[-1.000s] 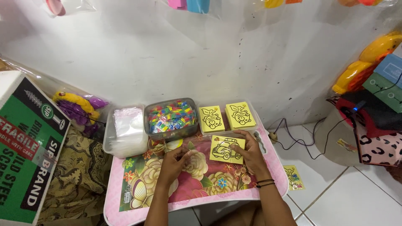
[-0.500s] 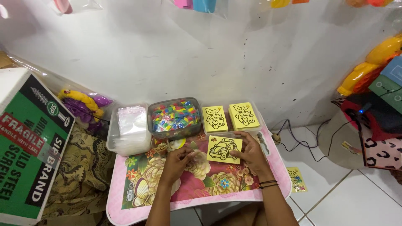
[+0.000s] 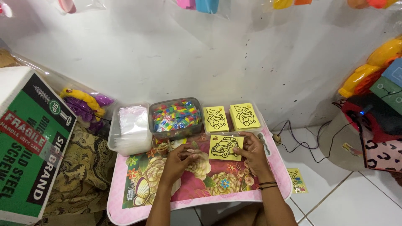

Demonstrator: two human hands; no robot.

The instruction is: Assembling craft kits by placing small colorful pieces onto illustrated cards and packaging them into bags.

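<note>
My right hand (image 3: 253, 151) rests on the right edge of a yellow card with a black car outline (image 3: 225, 147), lying flat on a small floral pink-rimmed table (image 3: 201, 196). My left hand (image 3: 181, 158) sits to the card's left with fingers curled together; whether it pinches something small I cannot tell. Behind the card stand two stacks of yellow cards with fish outlines (image 3: 215, 118) (image 3: 244, 116). A grey tub of small colourful packets (image 3: 176, 116) lies just beyond my left hand.
A clear tub of plastic bags (image 3: 130, 129) stands at the table's back left. A large green and white cardboard box (image 3: 29, 142) stands at left, coloured toys (image 3: 83, 104) behind it. Cables (image 3: 305, 144) and a yellow card (image 3: 297, 181) lie on the tiled floor at right.
The view shifted slightly. My left hand drew in toward the card's left side and its fingers curled together. My right hand stays on the car card.
</note>
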